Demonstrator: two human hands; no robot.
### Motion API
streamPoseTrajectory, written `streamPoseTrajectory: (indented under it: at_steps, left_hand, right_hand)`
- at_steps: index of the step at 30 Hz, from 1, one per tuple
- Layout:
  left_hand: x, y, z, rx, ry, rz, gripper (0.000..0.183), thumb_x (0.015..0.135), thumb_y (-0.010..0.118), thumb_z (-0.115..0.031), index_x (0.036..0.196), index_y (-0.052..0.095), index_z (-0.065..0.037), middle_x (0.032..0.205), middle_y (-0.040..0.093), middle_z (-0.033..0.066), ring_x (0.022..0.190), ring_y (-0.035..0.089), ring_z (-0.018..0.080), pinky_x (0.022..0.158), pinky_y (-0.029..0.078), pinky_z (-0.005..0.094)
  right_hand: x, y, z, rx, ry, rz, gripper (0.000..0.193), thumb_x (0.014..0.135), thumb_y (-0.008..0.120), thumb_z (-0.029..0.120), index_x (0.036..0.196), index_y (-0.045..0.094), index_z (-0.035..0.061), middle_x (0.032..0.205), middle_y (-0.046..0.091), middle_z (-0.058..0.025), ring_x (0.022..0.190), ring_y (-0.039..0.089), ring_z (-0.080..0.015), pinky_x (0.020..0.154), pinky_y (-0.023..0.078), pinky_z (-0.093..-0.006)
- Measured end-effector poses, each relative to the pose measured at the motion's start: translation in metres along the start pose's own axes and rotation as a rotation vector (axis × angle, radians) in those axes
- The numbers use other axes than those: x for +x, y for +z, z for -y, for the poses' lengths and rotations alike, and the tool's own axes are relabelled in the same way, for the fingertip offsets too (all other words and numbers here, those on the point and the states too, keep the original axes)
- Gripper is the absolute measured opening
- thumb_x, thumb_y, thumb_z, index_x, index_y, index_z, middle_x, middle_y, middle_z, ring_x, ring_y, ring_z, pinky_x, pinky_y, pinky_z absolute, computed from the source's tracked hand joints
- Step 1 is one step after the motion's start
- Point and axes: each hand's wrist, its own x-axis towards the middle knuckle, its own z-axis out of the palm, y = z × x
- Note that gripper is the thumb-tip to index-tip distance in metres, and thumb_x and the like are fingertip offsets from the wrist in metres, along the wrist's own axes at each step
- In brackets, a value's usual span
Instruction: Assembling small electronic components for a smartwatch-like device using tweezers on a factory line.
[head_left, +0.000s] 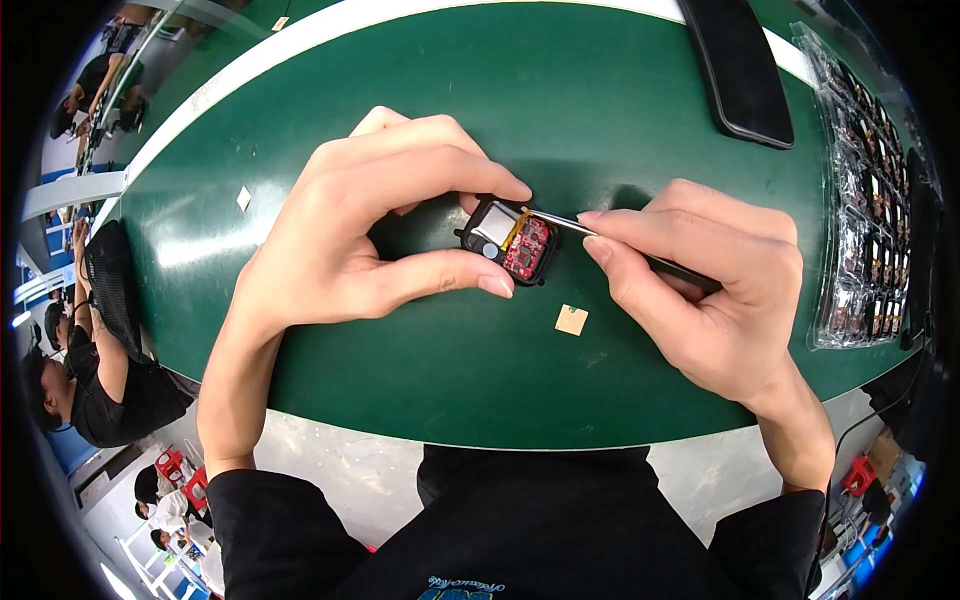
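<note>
Nearest the person, just before the green table (pixel 420 380) edge, both forearms come up from the dark shirt. Taking the small black device (pixel 508 240) as the landmark: it sits at the middle of the table, its case open, a red circuit board (pixel 528 248) and a pale square part showing inside. The left hand (pixel 350 230) wraps it from the left, thumb pressed below and index finger curled over the top, so it is pinched firmly. The right hand (pixel 700 290), to the right of the device, is closed on slim tweezers (pixel 570 224) whose tip touches the upper right edge of the board.

A judgement on risk: the metal tip could slip across the board and scratch or bridge parts, most likely if the left pinch loosens or the right hand pushes too hard. The thin yellow strip near the tip looks easy to tear.

Just below and right of the device lies a small tan square (pixel 572 320). Farther right stands a clear tray of parts (pixel 865 210); beyond the device, up and right, a dark phone (pixel 740 70) lies flat.
</note>
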Motion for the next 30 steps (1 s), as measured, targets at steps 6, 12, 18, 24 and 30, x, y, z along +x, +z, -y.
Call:
streamPoseTrajectory:
  at_steps: [6, 12, 18, 24, 30]
  left_hand:
    - [0.000, 0.002, -0.001, -0.005, 0.016, -0.009, 0.061, 0.071, 0.101, -0.037, 0.118, 0.084, -0.002, 0.103, 0.078, 0.0087, 0.088, 0.070, 0.0241, 0.086, 0.046, 0.0361]
    - [0.001, 0.003, -0.003, 0.013, 0.042, -0.005, 0.057, 0.072, 0.101, -0.036, 0.115, 0.084, -0.002, 0.102, 0.079, 0.0094, 0.089, 0.072, 0.0253, 0.086, 0.046, 0.0372]
    - [0.002, 0.002, -0.005, 0.028, 0.038, 0.001, 0.056, 0.073, 0.101, -0.035, 0.114, 0.083, -0.001, 0.102, 0.079, 0.0102, 0.089, 0.072, 0.0258, 0.087, 0.047, 0.0374]
    - [0.004, 0.002, -0.005, 0.032, 0.044, 0.001, 0.057, 0.073, 0.102, -0.035, 0.114, 0.083, -0.001, 0.102, 0.079, 0.0098, 0.089, 0.072, 0.0249, 0.086, 0.047, 0.0369]
    - [0.005, 0.001, -0.012, 0.027, -0.056, -0.006, 0.057, 0.072, 0.102, -0.029, 0.119, 0.081, -0.004, 0.090, 0.071, 0.0045, 0.080, 0.062, 0.0197, 0.082, 0.044, 0.0353]
  right_hand:
    - [0.000, 0.000, 0.001, -0.013, 0.010, 0.017, 0.018, 0.088, 0.084, -0.007, 0.105, 0.087, -0.0017, 0.068, 0.064, -0.0028, 0.054, 0.049, -0.0076, 0.050, 0.031, -0.0272]
    - [-0.002, 0.003, -0.003, 0.010, 0.002, 0.006, 0.019, 0.087, 0.084, -0.007, 0.105, 0.087, -0.0018, 0.068, 0.066, -0.0039, 0.055, 0.051, -0.0079, 0.051, 0.032, -0.0272]
    - [-0.001, 0.001, -0.002, 0.005, 0.002, 0.004, 0.020, 0.085, 0.084, -0.008, 0.104, 0.087, -0.0018, 0.068, 0.066, -0.0043, 0.054, 0.051, -0.0087, 0.050, 0.033, -0.0278]
    - [-0.002, 0.002, -0.003, -0.019, -0.044, -0.017, 0.020, 0.084, 0.082, -0.009, 0.103, 0.087, -0.0019, 0.067, 0.065, -0.0046, 0.053, 0.052, -0.0098, 0.049, 0.033, -0.0282]
    - [0.000, -0.007, 0.002, -0.011, -0.018, -0.048, 0.016, 0.087, 0.084, -0.007, 0.102, 0.087, -0.0025, 0.068, 0.066, -0.0052, 0.055, 0.055, -0.0094, 0.051, 0.036, -0.0276]
